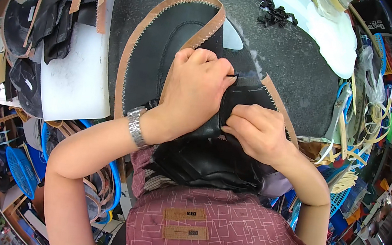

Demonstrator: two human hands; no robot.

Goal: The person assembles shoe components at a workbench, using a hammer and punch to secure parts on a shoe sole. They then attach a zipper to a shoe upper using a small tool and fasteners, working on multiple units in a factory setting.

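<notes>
A black leather piece (pixel 147 60) with a tan edging strip (pixel 135 41), zigzag-stitched in white, lies on the dark worktop and hangs over its near edge. My left hand (pixel 195 85), with a metal watch (pixel 136 126) on its wrist, rests over the middle of it. Its fingers are pinched, and a small black tip sticks out between thumb and forefinger. Just to the right and nearer me, my right hand (pixel 259 133) is closed, thumb and forefinger gripping the black leather. More black leather (pixel 211 161) bunches up against my maroon apron (pixel 220 243).
Several small black pieces (pixel 272 9) lie in a heap at the far right of the worktop (pixel 293 85), beside white flat shapes (pixel 333 41). On the left a white board (pixel 74 83) carries more tan-edged black leather pieces (pixel 57 17). Blue baskets (pixel 21 172) stand lower down.
</notes>
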